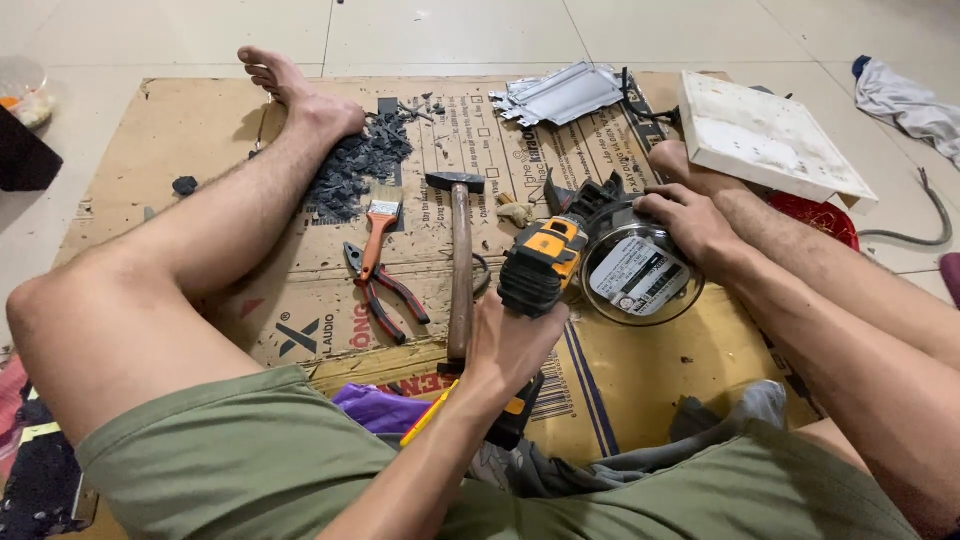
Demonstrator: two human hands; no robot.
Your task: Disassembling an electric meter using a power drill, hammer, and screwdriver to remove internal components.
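My left hand (512,345) is shut on the grip of a yellow and black cordless drill (540,265), whose nose points at a round meter (640,280) with a clear glass cover and a white label. My right hand (690,222) rests on the meter's upper right rim and holds it down on the cardboard sheet (180,140). A black broken housing piece (590,200) sits just behind the drill and the meter.
A wooden-handled hammer (460,262), red-handled pliers (388,292) and an orange-handled brush (378,222) lie left of the drill. Dark debris (355,165) is piled by my left foot (300,95). A bent metal plate (560,95) and a white slab (765,135) lie beyond.
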